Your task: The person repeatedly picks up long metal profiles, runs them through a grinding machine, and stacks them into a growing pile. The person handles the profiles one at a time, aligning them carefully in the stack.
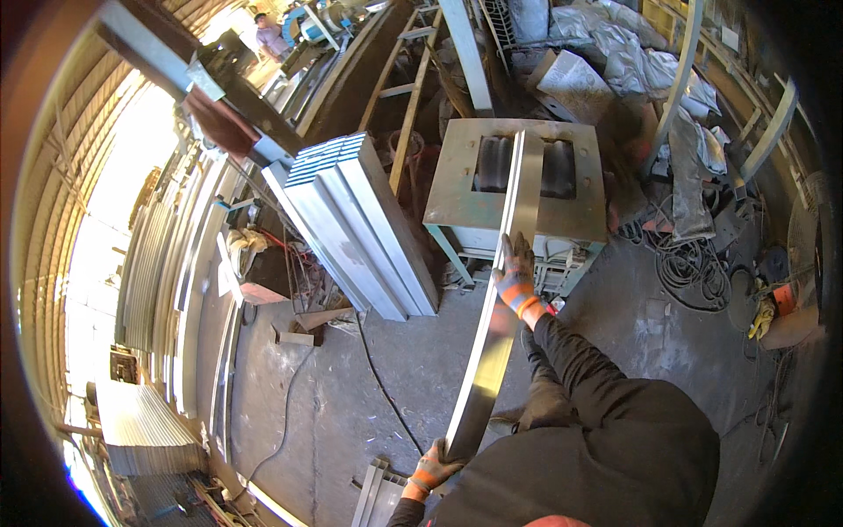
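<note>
Left hand, curled closed, grips the near end of the metal profile. Right hand, fingers extended, contacts it farther along. Long axis: away from both hands, over the roller-top machine; right hand nearer.

We see a bright silver, long metal channel with a yellow sheen along its nearer part. The glove on our right hand is grey over the fingers with an orange band toward the wrist; the glove on our left hand mixes orange and grey. Our long cloth sleeve is black. We find dull grey-beige on the boxy steel worktop, green on its legs, and black on the ribbed rollers. The tall stack of silver metal channels ends in blue-and-white stripes. The concrete floor is dark grey, flecked with pale marks.
</note>
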Motion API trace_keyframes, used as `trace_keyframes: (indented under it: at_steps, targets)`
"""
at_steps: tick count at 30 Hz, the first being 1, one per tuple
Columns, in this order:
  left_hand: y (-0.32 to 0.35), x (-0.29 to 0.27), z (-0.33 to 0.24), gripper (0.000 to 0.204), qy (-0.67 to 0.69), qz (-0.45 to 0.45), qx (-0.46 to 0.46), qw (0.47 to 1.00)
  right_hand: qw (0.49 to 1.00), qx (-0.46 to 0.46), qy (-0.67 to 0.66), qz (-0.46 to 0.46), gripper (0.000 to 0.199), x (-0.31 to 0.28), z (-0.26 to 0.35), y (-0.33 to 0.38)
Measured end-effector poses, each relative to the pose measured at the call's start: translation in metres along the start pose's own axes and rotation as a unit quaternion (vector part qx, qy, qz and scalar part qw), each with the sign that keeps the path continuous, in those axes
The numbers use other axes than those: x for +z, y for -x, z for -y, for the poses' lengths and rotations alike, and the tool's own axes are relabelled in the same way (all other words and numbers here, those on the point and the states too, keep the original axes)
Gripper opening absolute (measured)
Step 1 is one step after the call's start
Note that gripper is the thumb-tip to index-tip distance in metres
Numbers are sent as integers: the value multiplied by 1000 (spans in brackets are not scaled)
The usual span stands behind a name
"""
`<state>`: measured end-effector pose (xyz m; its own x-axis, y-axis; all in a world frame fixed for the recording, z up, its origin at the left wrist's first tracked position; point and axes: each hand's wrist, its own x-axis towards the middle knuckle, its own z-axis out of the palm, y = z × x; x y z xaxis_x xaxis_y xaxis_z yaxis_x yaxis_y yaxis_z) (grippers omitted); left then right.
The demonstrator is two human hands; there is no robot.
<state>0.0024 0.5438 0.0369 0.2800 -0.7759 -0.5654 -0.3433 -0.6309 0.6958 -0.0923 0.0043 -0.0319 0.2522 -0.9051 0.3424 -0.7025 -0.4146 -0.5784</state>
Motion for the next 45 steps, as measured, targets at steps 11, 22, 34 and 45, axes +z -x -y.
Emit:
trace_keyframes:
  at_steps: [11,22,34,45]
  targets:
    - [-250,-6,-197,86,125,-40,63,989,963,198,-178,34,92,53,-144,-292]
    - [-392,27,-258,70,180,15,-48,982,995,-70,60,33,77,51,-192,-410]
    - [-457,18,-294,60,76,-60,14,995,956,-36,281,76,76,94,-184,-443]
    - [-223,14,-88,51,50,-49,2,998,965,-49,247,79,77,27,-43,-165]
